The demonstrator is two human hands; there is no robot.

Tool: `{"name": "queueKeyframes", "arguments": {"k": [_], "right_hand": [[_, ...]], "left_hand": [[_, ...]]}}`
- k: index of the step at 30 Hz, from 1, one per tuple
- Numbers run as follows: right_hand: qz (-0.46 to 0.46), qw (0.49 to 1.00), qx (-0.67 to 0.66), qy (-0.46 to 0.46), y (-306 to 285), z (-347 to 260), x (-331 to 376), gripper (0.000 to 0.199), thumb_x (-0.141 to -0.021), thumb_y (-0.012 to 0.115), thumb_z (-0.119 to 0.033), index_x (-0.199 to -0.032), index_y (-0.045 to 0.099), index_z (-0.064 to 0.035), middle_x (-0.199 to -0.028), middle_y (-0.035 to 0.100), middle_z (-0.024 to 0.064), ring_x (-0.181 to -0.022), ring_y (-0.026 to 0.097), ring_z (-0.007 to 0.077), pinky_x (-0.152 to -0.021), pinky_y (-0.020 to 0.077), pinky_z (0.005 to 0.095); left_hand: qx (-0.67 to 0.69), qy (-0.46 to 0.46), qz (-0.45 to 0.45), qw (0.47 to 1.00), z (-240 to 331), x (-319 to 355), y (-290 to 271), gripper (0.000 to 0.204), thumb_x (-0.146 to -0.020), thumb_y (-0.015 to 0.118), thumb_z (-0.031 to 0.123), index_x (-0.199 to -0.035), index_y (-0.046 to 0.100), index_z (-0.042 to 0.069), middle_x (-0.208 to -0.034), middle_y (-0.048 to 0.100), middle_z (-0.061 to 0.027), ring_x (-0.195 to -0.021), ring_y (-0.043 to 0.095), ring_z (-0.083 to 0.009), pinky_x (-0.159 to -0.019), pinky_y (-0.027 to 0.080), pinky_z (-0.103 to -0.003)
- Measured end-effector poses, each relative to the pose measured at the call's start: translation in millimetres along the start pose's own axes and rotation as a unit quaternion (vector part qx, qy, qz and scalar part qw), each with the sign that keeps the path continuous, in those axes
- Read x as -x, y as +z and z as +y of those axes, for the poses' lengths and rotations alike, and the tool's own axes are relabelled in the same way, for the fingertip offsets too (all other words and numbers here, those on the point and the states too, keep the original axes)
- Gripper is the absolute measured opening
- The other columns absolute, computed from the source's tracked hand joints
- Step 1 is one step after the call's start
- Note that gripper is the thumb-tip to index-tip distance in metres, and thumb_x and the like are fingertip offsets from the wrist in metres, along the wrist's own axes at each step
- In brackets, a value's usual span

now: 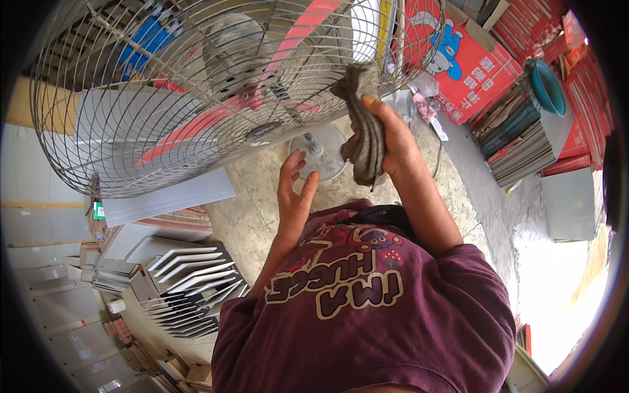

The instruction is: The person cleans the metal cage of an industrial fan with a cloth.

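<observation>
My right hand grips a crumpled, dirty grey-brown rag, with the thumb lying along its edge. The cloth is bunched lengthwise, and its upper end reaches in front of the rim of a large fan. This fan has a round wire cage and red blades; its round base stands on the floor below. Just under the cage's lower edge is my left hand, its fingers curved and apart from the thumb. Nothing is in that hand, and whether a fingertip touches the fan I cannot tell.
A red carton stands at the far right, near stacked tiles or panels topped by a teal basin. Fanned white-edged panels are at the lower left. A pale flat sheet lies below the fan's left side.
</observation>
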State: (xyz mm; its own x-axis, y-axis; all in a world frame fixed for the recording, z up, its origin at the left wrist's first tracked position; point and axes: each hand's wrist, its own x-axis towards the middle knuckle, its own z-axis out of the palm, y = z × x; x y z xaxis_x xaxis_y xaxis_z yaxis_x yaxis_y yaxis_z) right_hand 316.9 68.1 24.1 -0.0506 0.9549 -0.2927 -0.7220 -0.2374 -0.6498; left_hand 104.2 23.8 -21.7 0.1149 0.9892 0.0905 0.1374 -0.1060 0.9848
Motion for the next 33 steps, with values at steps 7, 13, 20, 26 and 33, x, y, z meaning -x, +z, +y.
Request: {"name": "queueKeyframes", "arguments": {"k": [7, 13, 20, 26, 33], "right_hand": [[-0.113, 0.836, 0.455, -0.284, 33, 15, 22, 0.036, -0.074, 0.073, -0.015, -0.104, 0.058, 0.0007, -0.091, 0.060, 0.0088, -0.081, 0.059, 0.0160, -0.071, 0.0485, 0.0285], [-0.140, 0.784, 0.509, -0.325, 41, 14, 29, 0.038, -0.071, 0.074, -0.015, -0.103, 0.059, -0.0007, -0.093, 0.060, 0.0121, -0.082, 0.062, 0.0252, -0.071, 0.0506, 0.0312], [-0.153, 0.812, 0.485, -0.286, 41, 22, 29, 0.038, -0.071, 0.076, -0.015, -0.102, 0.059, -0.0005, -0.091, 0.059, 0.0101, -0.082, 0.062, 0.0206, -0.070, 0.0502, 0.0294], [-0.299, 0.899, 0.312, -0.065, 33, 22, 25, 0.047, -0.077, 0.075, -0.023, -0.113, 0.056, -0.0009, -0.100, 0.060, 0.0067, -0.091, 0.057, 0.0130, -0.080, 0.0470, 0.0282], [-0.351, 0.920, 0.065, 0.162, 18, 34, 18, 0.056, -0.093, 0.049, -0.044, -0.121, 0.053, 0.0034, -0.111, 0.061, 0.0150, -0.100, 0.060, 0.0224, -0.089, 0.0470, 0.0329]], "left_hand": [[0.107, 0.006, -0.087, 0.990, 31, -21, -7, 0.051, -0.084, 0.069, 0.028, -0.125, 0.050, 0.002, -0.115, 0.059, -0.0075, -0.107, 0.053, -0.0173, -0.093, 0.039, -0.032], [0.200, 0.051, -0.055, 0.977, 53, -22, -12, 0.043, -0.082, 0.070, 0.009, -0.120, 0.052, 0.000, -0.109, 0.060, -0.0036, -0.099, 0.055, -0.0102, -0.088, 0.042, -0.025], [0.205, 0.080, -0.054, 0.974, 63, -29, -17, 0.044, -0.081, 0.069, 0.004, -0.121, 0.051, 0.000, -0.108, 0.060, -0.0027, -0.098, 0.055, -0.0099, -0.088, 0.043, -0.025], [0.168, 0.129, -0.141, 0.967, 71, -37, -26, 0.044, -0.080, 0.069, 0.007, -0.119, 0.052, -0.003, -0.122, 0.051, -0.0097, -0.105, 0.053, -0.0153, -0.090, 0.042, -0.028], [0.262, 0.054, -0.172, 0.948, 70, -37, -28, 0.055, -0.078, 0.072, 0.016, -0.124, 0.050, -0.004, -0.121, 0.055, -0.0109, -0.104, 0.055, -0.0166, -0.091, 0.042, -0.028]]}}
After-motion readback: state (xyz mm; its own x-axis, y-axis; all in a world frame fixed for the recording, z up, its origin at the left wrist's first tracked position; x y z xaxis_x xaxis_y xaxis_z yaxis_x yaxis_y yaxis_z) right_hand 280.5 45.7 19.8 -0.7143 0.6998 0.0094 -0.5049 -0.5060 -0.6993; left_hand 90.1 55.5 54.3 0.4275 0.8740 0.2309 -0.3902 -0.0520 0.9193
